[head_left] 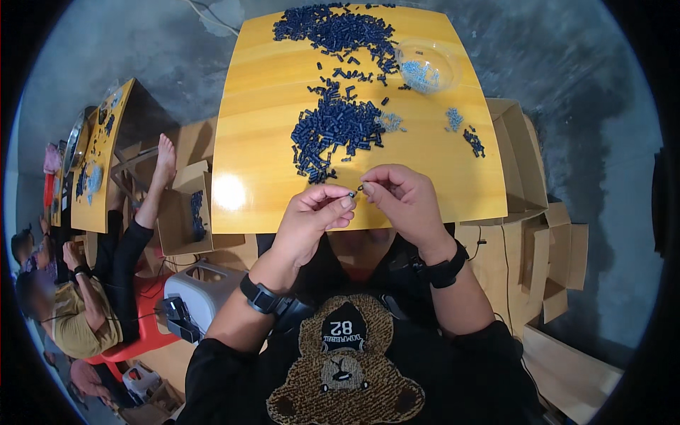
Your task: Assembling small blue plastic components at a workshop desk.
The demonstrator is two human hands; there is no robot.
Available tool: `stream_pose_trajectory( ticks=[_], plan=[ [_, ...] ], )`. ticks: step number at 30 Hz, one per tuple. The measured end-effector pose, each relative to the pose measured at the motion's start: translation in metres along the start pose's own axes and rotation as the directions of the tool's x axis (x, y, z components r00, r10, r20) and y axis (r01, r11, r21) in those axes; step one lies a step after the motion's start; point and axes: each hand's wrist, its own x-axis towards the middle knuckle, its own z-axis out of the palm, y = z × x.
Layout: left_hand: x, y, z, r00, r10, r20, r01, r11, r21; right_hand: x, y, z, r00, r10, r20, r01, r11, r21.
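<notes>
Over the front edge of the yellow table, my left hand pinches a small dark piece between thumb and forefinger. Close beside it, my right hand pinches another small dark piece that looks loop-shaped; whether the two pieces touch I cannot tell. Just beyond my fingers lies a heap of small black tubular parts. Small silvery pieces lie against the heap's right side. Farther right are a little pile of silvery pieces and a few black parts.
A larger black heap covers the table's far end, beside a clear bowl of silvery pieces. Open cardboard boxes stand right of the table; another box with black parts is at left. Another person sits at a second table.
</notes>
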Motion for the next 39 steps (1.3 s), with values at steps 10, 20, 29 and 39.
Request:
stream_pose_trajectory(
  ticks=[10,20,29,39],
  plan=[
    [-0.009,0.001,0.002,1.000,-0.004,0.015,0.004,1.000,0.017,-0.010,-0.008,0.005,0.981,-0.191,-0.022,0.184,0.967,-0.179],
    [-0.013,0.000,0.005,0.998,0.020,0.061,-0.019,1.000,-0.022,-0.016,-0.014,0.006,0.965,-0.261,-0.022,0.241,0.919,-0.313],
    [-0.017,-0.002,0.005,0.998,0.018,0.067,-0.017,1.000,-0.015,-0.021,-0.018,0.009,0.967,-0.256,0.008,0.246,0.921,-0.302],
    [-0.019,-0.004,0.011,0.997,0.043,0.067,-0.044,0.999,0.011,-0.026,-0.021,0.005,0.955,-0.297,0.020,0.284,0.885,-0.369]
  ],
)
